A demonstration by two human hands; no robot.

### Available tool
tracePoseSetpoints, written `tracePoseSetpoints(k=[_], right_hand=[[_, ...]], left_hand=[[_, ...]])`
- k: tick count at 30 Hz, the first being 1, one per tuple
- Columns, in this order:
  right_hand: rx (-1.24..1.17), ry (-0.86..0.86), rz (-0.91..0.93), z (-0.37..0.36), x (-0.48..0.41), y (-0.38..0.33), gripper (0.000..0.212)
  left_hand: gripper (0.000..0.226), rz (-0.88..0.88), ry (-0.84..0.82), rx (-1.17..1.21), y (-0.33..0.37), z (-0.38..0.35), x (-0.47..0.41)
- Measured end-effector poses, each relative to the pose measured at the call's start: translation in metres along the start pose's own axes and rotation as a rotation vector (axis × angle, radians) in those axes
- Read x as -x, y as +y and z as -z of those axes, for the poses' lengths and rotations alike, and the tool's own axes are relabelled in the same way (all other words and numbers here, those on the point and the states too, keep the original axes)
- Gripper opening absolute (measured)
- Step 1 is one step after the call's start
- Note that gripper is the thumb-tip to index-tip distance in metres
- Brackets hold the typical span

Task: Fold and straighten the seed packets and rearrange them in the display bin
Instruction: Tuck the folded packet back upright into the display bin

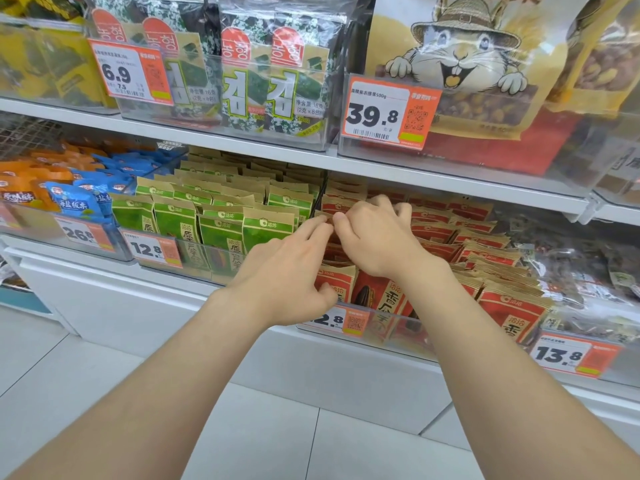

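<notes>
A clear display bin (pixel 415 341) on the lower shelf holds rows of red seed packets (pixel 485 251) standing upright, their kraft tops uneven and some tilted. Just to its left, past a dark divider (pixel 320 192), a neighbouring bin carries green seed packets (pixel 221 226) in neater rows, and further left lie blue and orange snack bags (pixel 69 199). Price tags (pixel 575 356) clip to the bin fronts. On the shelf above stand seaweed packs (pixel 256 81) and a large bag with a cartoon animal in a straw hat (pixel 464 53), both behind clear fronts. Both forearms reach in over the bin's front wall and cover its left part. The left hand (pixel 287 268) is fairly flat, its fingers stretched so that the tips touch the top edge of a red seed packet (pixel 323 216) near the divider, while its thumb rests against a front packet. The right hand (pixel 374 237) is curled, thumb and forefinger pinching the same top edge, the other fingers bent over the rows behind. The packet's body is hidden beneath the hands, and the bins at far right are blurred by glare.
</notes>
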State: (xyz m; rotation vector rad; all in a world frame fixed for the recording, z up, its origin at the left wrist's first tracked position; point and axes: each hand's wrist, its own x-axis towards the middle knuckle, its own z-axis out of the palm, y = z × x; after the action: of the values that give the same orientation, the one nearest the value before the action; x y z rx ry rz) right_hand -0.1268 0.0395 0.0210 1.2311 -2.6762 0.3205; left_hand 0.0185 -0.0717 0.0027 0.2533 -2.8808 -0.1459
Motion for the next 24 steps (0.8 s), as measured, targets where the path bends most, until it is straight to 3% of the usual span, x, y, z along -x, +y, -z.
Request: tracePoseSetpoints(k=[5, 11, 15, 24], right_hand=[[0.018, 0.057, 0.115, 0.003, 0.004, 0.002, 0.047], [-0.028, 0.401, 0.342, 0.013, 0.018, 0.007, 0.018], [-0.115, 0.677, 0.404, 0.021, 0.036, 0.01, 0.014], [-0.335, 1.035, 0.289, 0.061, 0.084, 0.0, 0.012]], left_hand=[[0.057, -0.001, -0.009, -0.008, -0.004, -0.001, -0.001], [0.047, -0.001, -0.039, -0.013, -0.005, 0.002, 0.003], [0.05, -0.001, -0.039, 0.013, -0.004, 0.004, 0.007], [0.061, 0.052, 0.004, 0.135, 0.006, 0.014, 0.018]])
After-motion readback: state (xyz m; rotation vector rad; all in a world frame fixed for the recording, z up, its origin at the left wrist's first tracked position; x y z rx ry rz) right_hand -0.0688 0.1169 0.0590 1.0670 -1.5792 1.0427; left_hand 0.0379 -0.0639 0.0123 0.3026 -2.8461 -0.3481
